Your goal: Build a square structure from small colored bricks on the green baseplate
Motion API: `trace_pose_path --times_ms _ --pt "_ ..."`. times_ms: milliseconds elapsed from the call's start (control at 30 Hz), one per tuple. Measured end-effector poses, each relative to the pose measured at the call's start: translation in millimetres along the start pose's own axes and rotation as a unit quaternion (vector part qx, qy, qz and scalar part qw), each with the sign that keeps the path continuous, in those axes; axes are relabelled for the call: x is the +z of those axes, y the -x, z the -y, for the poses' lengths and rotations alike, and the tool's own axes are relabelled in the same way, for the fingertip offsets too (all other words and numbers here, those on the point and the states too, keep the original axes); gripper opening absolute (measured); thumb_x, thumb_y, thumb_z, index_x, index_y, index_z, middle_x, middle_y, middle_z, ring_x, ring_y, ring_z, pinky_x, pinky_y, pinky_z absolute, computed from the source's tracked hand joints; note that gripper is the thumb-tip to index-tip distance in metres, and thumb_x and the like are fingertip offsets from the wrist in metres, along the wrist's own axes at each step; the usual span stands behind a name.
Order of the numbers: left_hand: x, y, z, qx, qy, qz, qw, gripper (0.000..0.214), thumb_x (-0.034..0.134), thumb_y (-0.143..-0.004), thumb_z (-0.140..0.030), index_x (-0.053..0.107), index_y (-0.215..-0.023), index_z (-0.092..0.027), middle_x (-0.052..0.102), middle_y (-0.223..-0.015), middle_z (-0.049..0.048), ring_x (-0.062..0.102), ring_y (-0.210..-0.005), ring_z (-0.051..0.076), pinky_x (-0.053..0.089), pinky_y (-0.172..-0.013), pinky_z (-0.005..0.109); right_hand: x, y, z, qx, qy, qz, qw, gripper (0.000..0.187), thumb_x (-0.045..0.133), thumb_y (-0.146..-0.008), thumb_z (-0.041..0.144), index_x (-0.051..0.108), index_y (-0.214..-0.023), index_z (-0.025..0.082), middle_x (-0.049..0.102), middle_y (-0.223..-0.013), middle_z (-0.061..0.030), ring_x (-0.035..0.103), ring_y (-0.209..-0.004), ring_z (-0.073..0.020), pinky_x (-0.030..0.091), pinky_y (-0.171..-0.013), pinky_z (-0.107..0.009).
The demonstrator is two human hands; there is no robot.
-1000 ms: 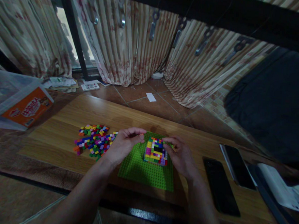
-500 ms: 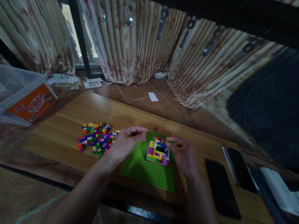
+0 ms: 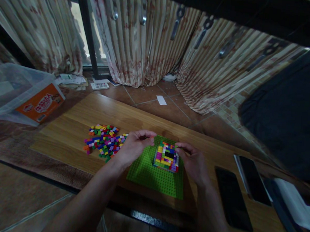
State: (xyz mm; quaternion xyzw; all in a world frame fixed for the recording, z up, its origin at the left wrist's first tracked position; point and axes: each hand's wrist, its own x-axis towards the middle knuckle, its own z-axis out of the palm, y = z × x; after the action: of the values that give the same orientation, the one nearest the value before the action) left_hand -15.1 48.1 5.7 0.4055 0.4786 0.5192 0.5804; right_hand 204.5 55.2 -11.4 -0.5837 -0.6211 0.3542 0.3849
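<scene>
The left hand (image 3: pixel 134 144) is half curled, its thumb and forefinger nearly meeting on a small red-orange brick (image 3: pixel 151 137), held above the far left part of the green baseplate (image 3: pixel 152 183). The right hand (image 3: pixel 193 161) is also loosely curled, thumb and forefinger close together at the far right corner of the build (image 3: pixel 166 157); a bit of green shows by the fingertips, but whether they grip a brick or only touch the build cannot be told. The build, a low block of many colours with a black patch near its middle, sits on the baseplate between the two hands, closer to the right one. Just left of the left hand, and partly hidden by it, the loose pile (image 3: pixel 102 140) of bricks spreads over the wooden table (image 3: pixel 66 124). To the right of the right hand lies a black phone (image 3: pixel 234 199), and farther right a second dark device (image 3: pixel 255 181) on something pale. Well left of the left hand stands a clear tub (image 3: pixel 21 94) with an orange label (image 3: pixel 41 102). Beyond both hands, past the table, are a white slip (image 3: pixel 161 100) on the tiled floor (image 3: pixel 144 96) and striped curtains (image 3: pixel 128 43).
</scene>
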Motion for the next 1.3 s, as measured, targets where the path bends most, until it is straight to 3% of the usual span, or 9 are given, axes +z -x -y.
trace_pose_path --times_ms 400,667,1000,1300 --pt "-0.3 1 0 -0.007 0.000 -0.005 1.000 0.016 0.072 -0.069 -0.021 0.075 -0.083 -0.016 0.067 -0.069 0.0006 0.058 -0.066 0.012 0.043 -0.067 0.025 -4 0 4 -0.055 0.102 0.018 0.993 0.020 0.057 -0.084 0.035 0.069 -0.091 0.021 0.072 -0.098 -0.0072 0.065 -0.092 -0.0240 0.047 -0.085 -0.040" --pt "1.8 2 -1 -0.007 0.003 -0.004 1.000 0.016 0.072 -0.068 -0.019 0.075 -0.083 -0.016 0.068 -0.072 0.0010 0.058 -0.067 0.012 0.043 -0.065 0.024 -3 2 19 -0.145 0.234 0.011 0.961 0.019 0.050 -0.085 0.026 0.068 -0.088 0.022 0.070 -0.093 -0.0083 0.062 -0.092 -0.0259 0.047 -0.085 -0.041" --pt "0.0 2 -2 -0.001 -0.021 -0.012 1.000 0.016 0.070 -0.068 -0.016 0.075 -0.083 -0.016 0.066 -0.070 -0.0002 0.056 -0.064 0.011 0.041 -0.063 0.024 1 -3 23 -0.145 0.332 0.022 0.932 0.020 0.050 -0.082 0.017 0.069 -0.080 0.023 0.068 -0.084 -0.0095 0.059 -0.085 -0.0273 0.046 -0.079 -0.041" --pt "-3.9 0 0 0.024 -0.049 -0.008 0.998 0.016 0.069 -0.070 -0.017 0.076 -0.084 -0.016 0.068 -0.072 0.0010 0.056 -0.066 0.012 0.043 -0.064 0.024 7 -7 21 -0.114 0.343 -0.003 0.933 0.022 0.050 -0.083 0.020 0.071 -0.089 0.018 0.071 -0.093 -0.0141 0.061 -0.092 -0.0300 0.046 -0.085 -0.044"
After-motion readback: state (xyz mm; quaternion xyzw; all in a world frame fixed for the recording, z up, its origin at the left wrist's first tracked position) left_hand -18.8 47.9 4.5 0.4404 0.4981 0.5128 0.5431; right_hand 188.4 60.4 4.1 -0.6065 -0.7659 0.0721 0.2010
